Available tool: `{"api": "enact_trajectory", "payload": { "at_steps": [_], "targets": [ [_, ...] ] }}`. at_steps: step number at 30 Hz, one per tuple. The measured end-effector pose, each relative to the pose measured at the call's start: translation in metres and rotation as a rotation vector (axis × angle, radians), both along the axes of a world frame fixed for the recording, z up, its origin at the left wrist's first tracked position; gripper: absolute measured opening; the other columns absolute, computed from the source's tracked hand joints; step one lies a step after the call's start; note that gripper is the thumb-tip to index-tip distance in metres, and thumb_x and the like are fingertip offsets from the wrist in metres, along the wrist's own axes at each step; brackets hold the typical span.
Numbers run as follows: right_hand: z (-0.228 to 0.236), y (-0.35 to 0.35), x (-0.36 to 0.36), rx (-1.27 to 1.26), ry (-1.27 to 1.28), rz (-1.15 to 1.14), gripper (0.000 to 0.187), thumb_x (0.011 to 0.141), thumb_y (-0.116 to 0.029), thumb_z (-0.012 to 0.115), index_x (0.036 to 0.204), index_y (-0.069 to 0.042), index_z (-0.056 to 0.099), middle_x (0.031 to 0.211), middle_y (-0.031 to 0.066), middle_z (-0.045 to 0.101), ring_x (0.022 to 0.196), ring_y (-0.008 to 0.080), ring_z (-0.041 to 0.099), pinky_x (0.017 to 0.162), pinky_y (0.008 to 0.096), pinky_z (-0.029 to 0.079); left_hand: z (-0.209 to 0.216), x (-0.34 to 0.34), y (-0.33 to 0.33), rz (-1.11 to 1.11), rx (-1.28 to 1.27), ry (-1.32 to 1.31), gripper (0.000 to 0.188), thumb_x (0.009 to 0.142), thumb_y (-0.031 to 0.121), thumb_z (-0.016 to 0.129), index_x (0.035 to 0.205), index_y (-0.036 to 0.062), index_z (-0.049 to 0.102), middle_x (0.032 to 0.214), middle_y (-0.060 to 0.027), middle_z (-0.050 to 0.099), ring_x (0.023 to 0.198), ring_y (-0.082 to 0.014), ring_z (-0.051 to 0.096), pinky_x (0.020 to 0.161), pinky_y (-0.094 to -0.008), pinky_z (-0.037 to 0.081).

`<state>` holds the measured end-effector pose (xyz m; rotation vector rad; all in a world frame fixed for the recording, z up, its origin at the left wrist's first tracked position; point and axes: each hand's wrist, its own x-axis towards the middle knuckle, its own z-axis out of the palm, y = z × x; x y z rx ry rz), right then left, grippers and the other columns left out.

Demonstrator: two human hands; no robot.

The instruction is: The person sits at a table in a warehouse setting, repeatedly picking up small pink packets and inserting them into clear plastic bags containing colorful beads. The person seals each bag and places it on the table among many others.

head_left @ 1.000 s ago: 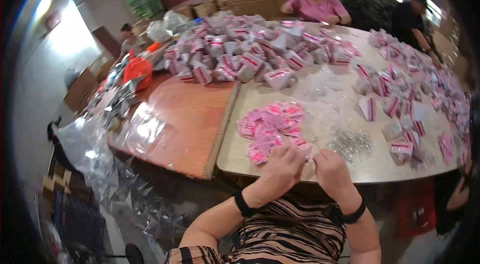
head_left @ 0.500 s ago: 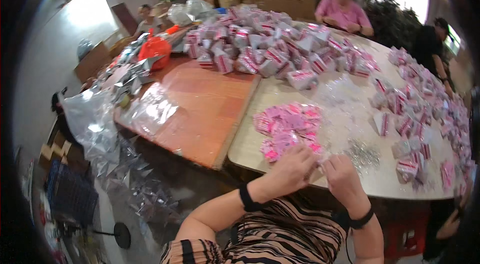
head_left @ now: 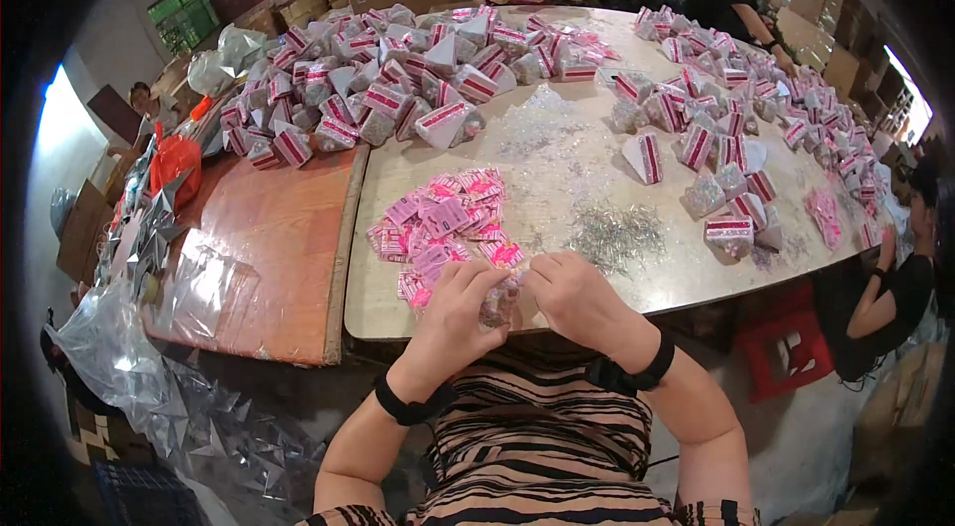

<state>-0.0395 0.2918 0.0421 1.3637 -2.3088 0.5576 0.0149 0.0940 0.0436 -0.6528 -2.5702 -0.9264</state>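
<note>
Just past the table's front edge, my left hand [head_left: 457,305] is closed around a small clear bag [head_left: 499,303] with glittery bits inside. My right hand [head_left: 575,295] pinches the bag's top edge, its fingertips close to the left ones; the exact pinch point is partly hidden by fingers. Beyond the left hand lies a heap of small pink printed cards [head_left: 444,219], the nearest of them almost touching my fingers. Farther off, past the right hand, a loose pile of thin silvery metal pins [head_left: 617,238] is spread on the pale tabletop [head_left: 408,160].
Many filled bags with pink-and-white labels [head_left: 383,100] cover the far side and right [head_left: 731,227]. Loose glitter [head_left: 542,118] lies mid-table. At left are an orange-brown board [head_left: 264,227], a red bag [head_left: 175,168] and silver stars [head_left: 151,237]. Several people sit or stand around.
The view has swung to the right, so the table sits farther left in the picture. Both hands stay close together; the clear bag between them now shows more plainly.
</note>
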Motion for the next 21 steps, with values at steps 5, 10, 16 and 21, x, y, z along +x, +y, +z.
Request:
{"api": "enact_trajectory", "payload": {
  "at_steps": [5, 10, 16, 21],
  "targets": [
    [0.008, -0.001, 0.002, 0.052, 0.033, -0.011, 0.01, 0.076, -0.011, 0.058, 0.083, -0.004, 0.057, 0.082, 0.0105, 0.057, 0.077, 0.027, 0.059, 0.072, 0.0367, 0.047, 0.001, 0.001, -0.003, 0.001, 0.02, -0.028, 0.059, 0.059, 0.006, 0.077, 0.116, 0.0018, 0.059, 0.113, -0.014, 0.059, 0.108, -0.0341, 0.054, 0.094, -0.0416, 0.045],
    [0.009, -0.002, 0.001, 0.085, 0.073, 0.002, 0.01, 0.077, -0.013, 0.058, 0.084, -0.006, 0.058, 0.083, 0.0089, 0.057, 0.08, 0.0242, 0.06, 0.073, 0.0355, 0.047, 0.0, 0.001, -0.003, -0.001, 0.096, -0.083, 0.055, 0.061, 0.008, 0.075, 0.113, 0.0016, 0.06, 0.107, -0.0147, 0.059, 0.104, -0.0344, 0.056, 0.091, -0.0407, 0.046],
    [0.015, 0.0, -0.002, 0.14, 0.125, 0.011, 0.01, 0.077, -0.013, 0.057, 0.085, -0.007, 0.059, 0.085, 0.0068, 0.057, 0.082, 0.022, 0.059, 0.073, 0.0337, 0.046, 0.007, -0.004, -0.007, -0.044, 0.167, -0.207, 0.052, 0.062, 0.009, 0.075, 0.112, -0.0002, 0.059, 0.105, -0.0154, 0.059, 0.1, -0.0339, 0.059, 0.087, -0.0391, 0.048],
    [0.015, 0.0, -0.007, 0.138, 0.144, 0.056, 0.01, 0.077, -0.014, 0.058, 0.086, -0.008, 0.058, 0.085, 0.0064, 0.057, 0.083, 0.0215, 0.059, 0.074, 0.0329, 0.045, 0.01, -0.008, -0.013, -0.077, 0.181, -0.264, 0.052, 0.064, 0.01, 0.075, 0.112, -0.0002, 0.06, 0.102, -0.0152, 0.06, 0.098, -0.0331, 0.059, 0.086, -0.037, 0.048]
  ]
}}
